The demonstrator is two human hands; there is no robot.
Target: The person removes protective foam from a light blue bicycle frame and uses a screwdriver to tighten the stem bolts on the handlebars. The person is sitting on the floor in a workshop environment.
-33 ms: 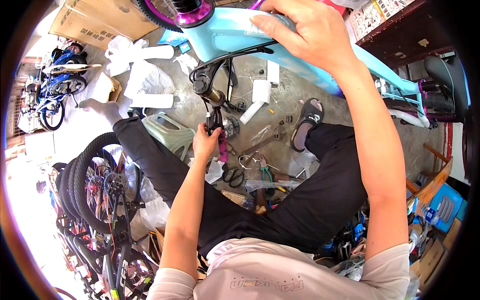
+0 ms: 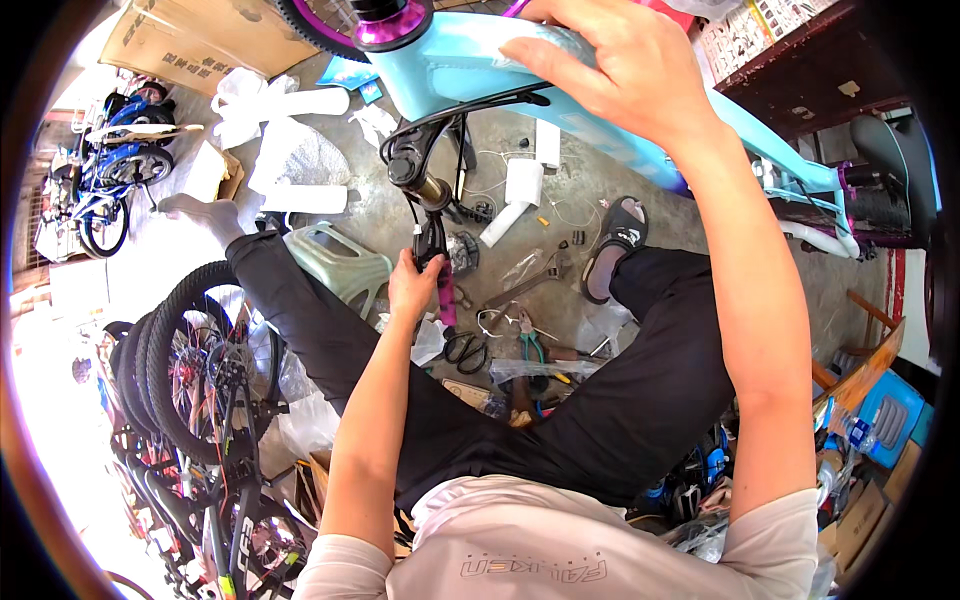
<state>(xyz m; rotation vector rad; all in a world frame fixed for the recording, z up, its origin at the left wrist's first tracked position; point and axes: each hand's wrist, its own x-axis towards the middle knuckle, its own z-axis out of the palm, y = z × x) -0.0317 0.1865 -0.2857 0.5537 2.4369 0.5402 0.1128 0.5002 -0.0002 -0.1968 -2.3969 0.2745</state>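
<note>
A light blue bicycle frame [image 2: 620,150] lies across the top of the view, with a purple headset ring [image 2: 393,28] at its left end. My right hand [image 2: 630,80] is closed over its thick tube, thumb on the near side, other fingers partly out of sight. Below the frame hangs a dark stem [image 2: 408,165] with black cables looping round it. My left hand [image 2: 412,285] is closed round the dark handlebar [image 2: 430,240] under the stem; a magenta grip [image 2: 446,292] shows beside the fingers. The palm side of this hand is hidden.
Between my legs lie an adjustable wrench [image 2: 525,285], scissors [image 2: 466,352] and green-handled pliers [image 2: 530,338]. A pale green stool [image 2: 335,258] stands by my left leg. Bicycles with black tyres [image 2: 165,390] crowd the left. White foam pieces [image 2: 300,160] and a cardboard box [image 2: 200,45] lie farther off.
</note>
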